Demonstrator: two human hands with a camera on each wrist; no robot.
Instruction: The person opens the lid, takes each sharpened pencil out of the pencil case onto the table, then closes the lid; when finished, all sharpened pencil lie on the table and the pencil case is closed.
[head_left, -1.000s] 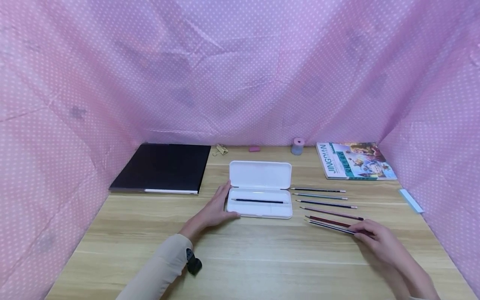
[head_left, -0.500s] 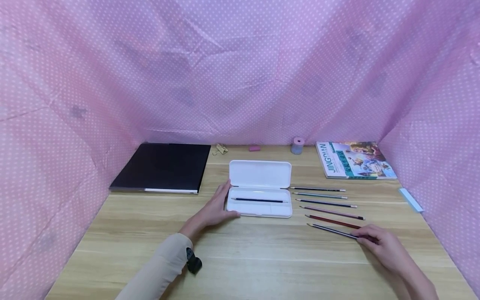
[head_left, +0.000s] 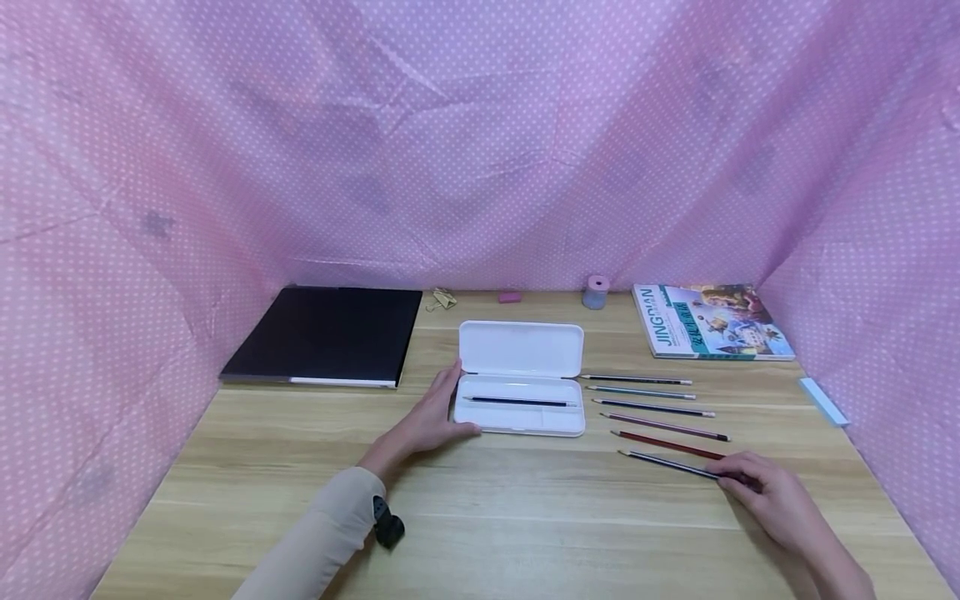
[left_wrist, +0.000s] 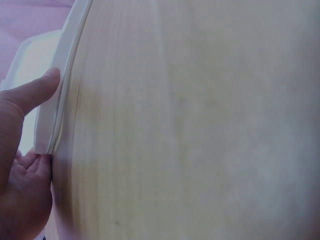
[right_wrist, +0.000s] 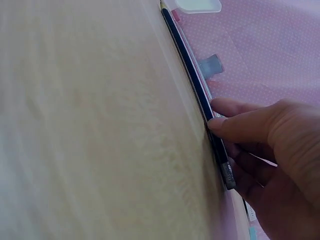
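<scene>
My left hand (head_left: 431, 417) holds the near left corner of an open white pencil case (head_left: 525, 432), thumb along its front edge and fingers at its left side. One dark pencil (head_left: 517, 402) lies inside, tip to the left. To the right, my right hand (head_left: 768, 504) pinches a dark striped pencil (right_wrist: 192, 75) near its blunt end, between thumb and forefinger. This pencil is nearest to me in a fanned row. Just beyond it lies a red pencil (head_left: 663, 443), its end partly behind my fingers. Farther back are a purplish pencil (head_left: 663, 426) and several others.
A black folder (head_left: 322, 333) lies at the back left. Along the cloth stand a gold binder clip (head_left: 443, 299), a pink eraser-like block (head_left: 509, 297) and a pink-and-grey spool-shaped thing (head_left: 596, 292). A magazine (head_left: 712, 323) and a pale blue strip (head_left: 823, 402) lie right.
My right hand has moved slightly right and toward me with the dark striped pencil, which now lies apart from the red one. My left hand and the case have stayed put.
</scene>
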